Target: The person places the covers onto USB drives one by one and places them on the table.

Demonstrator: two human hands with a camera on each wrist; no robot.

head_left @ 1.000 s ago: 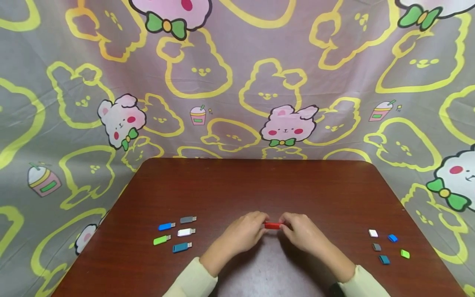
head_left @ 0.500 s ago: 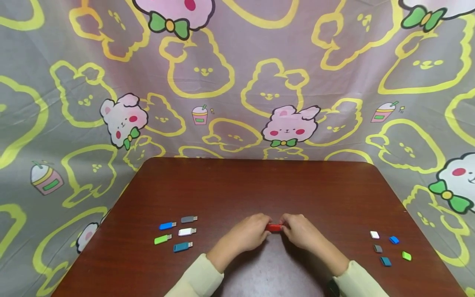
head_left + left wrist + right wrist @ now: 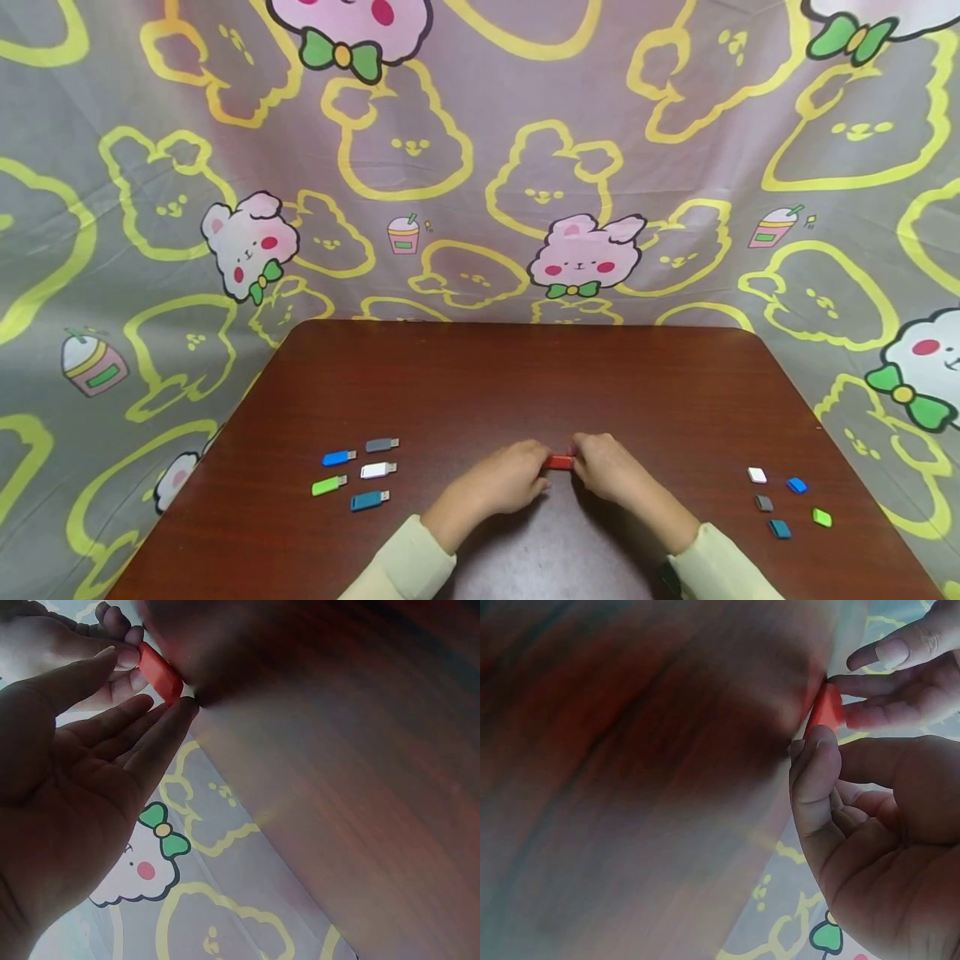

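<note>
A red USB stick (image 3: 559,462), no metal plug showing, is held level just over the table's middle. My right hand (image 3: 609,471) pinches its right end between thumb and fingers, which cover that end. At the other end my left hand (image 3: 504,479) has its thumb spread away and its fingers nearly straight. In the left wrist view those fingertips (image 3: 189,706) touch or almost touch the red stick (image 3: 161,673). Seen from the right wrist, the red stick (image 3: 827,706) sits between the right pinch and the left fingers.
Several uncapped USB sticks lie at left, including a blue one (image 3: 339,457), a white one (image 3: 378,470) and a teal one (image 3: 370,500). Matching loose caps lie at right, among them a white cap (image 3: 757,475) and a green cap (image 3: 822,517). Patterned cloth surrounds the brown table (image 3: 525,367).
The red stick has shifted slightly to the right with my right hand. My left thumb has come away from its left end. Loose sticks and caps stay where they were.
</note>
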